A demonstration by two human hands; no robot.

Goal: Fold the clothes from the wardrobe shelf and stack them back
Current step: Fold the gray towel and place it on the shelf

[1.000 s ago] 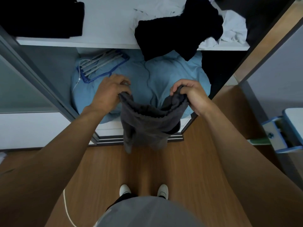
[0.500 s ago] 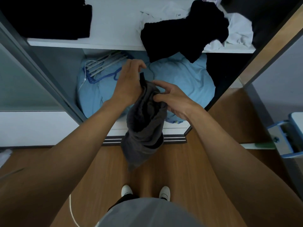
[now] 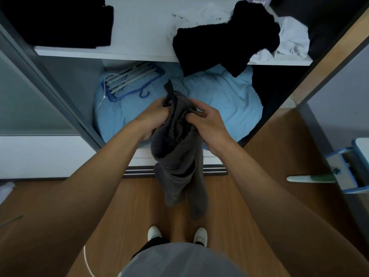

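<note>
Wooden floor [image 3: 123,206] runs up to an open wardrobe, whose white shelf [image 3: 139,50] carries a folded black stack [image 3: 60,23] at its left end and, at the right, a crumpled black garment [image 3: 225,43] spilling over the front edge on top of a rumpled white garment [image 3: 293,39]. Below the shelf, blue hangers [image 3: 131,80] rest on light-blue bedding [image 3: 225,96]. In front of the wardrobe, clear of the shelf, a dark grey garment [image 3: 177,152], probably jogging trousers, hangs down over the floor. The left hand [image 3: 155,118] and the right hand [image 3: 207,124] are close together at its top, each with fingers curled into the bunched fabric. Holding it high like this lets the legs drop straight, likely so they can be lined up before folding; the two loose garments on the shelf remain unfolded.
</note>
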